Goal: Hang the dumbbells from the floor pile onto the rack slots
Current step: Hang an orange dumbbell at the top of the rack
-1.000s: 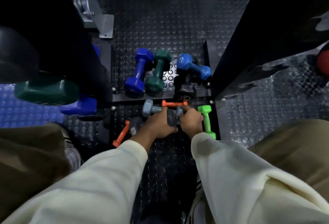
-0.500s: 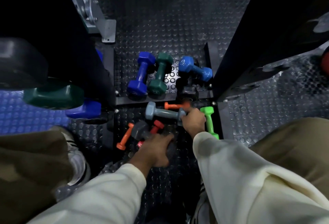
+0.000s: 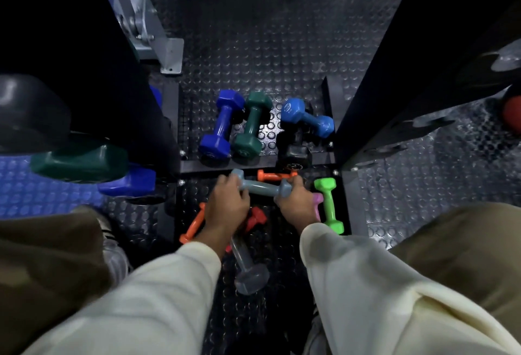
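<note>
You have both hands on the grey dumbbell [image 3: 260, 188], which lies crosswise in the floor pile just in front of the rack's black base bar [image 3: 253, 163]: your left hand [image 3: 227, 206] has its fingers curled over the left head, and your right hand [image 3: 296, 201] wraps the right head, so neither hand is free. To lift it cleanly, I would slide 1 hand in to the narrow handle before raising it, since the heads are wider and smooth-coated and may slip from a fingertip hold. Raise it straight up so it does not drag the orange dumbbell [image 3: 275, 176] that sits just behind it, touching or nearly so. Keep the bar level as you carry it to a slot. The coating on all of these looks like matte vinyl or neoprene, with hexagonal heads that stop them rolling. A second grey dumbbell [image 3: 248, 268] lies lengthwise below your left wrist, a red one [image 3: 255, 218] is partly hidden between your hands, another orange one [image 3: 193, 228] lies to the left, and a bright green dumbbell [image 3: 328, 205] rests beside your right hand over a pink one [image 3: 318, 202]. Behind the bar sit dark blue [image 3: 221, 126], dark green [image 3: 251, 126] and light blue [image 3: 307, 118] dumbbells on the studded rubber floor [image 3: 253, 53].
</note>
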